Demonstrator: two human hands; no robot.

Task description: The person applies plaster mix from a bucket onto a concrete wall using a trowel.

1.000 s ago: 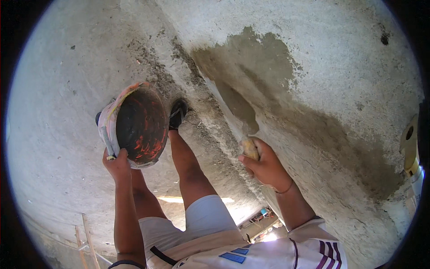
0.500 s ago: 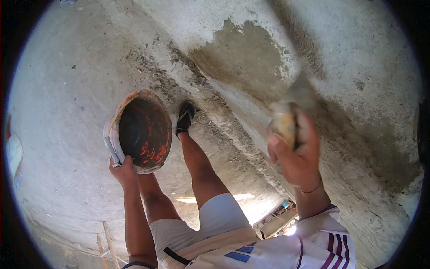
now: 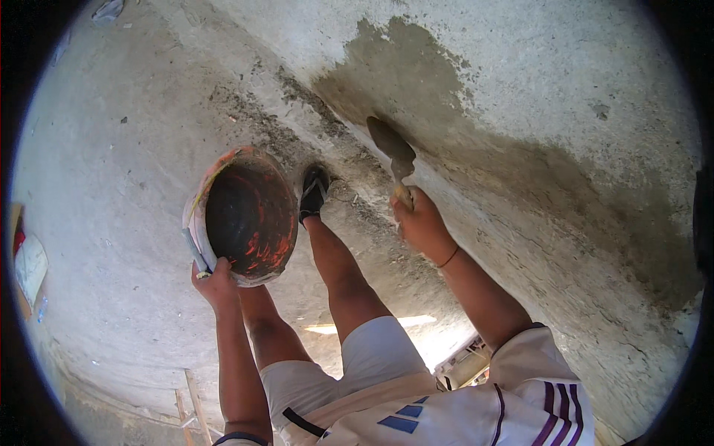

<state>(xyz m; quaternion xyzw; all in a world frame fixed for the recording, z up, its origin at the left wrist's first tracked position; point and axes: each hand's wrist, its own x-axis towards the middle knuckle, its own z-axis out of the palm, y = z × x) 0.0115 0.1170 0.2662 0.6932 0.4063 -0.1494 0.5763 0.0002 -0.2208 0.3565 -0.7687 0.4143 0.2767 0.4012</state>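
Note:
My left hand (image 3: 216,282) is closed on the rim of a round, dark basin (image 3: 242,212) with worn orange patches inside, tilted so that its hollow faces me. Little more than a dark coating shows within it. In my right hand (image 3: 425,227) is a pointed trowel (image 3: 392,141), gripped by its wooden handle, its grey-coated blade aimed away and to the left. That blade is close to the foot of the wall, in front of a damp patch of mortar (image 3: 405,74); whether they touch I cannot tell.
A rough grey wall (image 3: 565,82) rises on the right, with more damp mortar along its lower part. Dark crumbs of debris (image 3: 253,111) lie along its base. My sandalled foot (image 3: 314,189) stands between basin and wall. Wooden poles (image 3: 195,405) stand at the lower left.
My right hand has swung left and down from the wall with the trowel, which was blurred before. The basin and my left hand have shifted slightly right in the picture.

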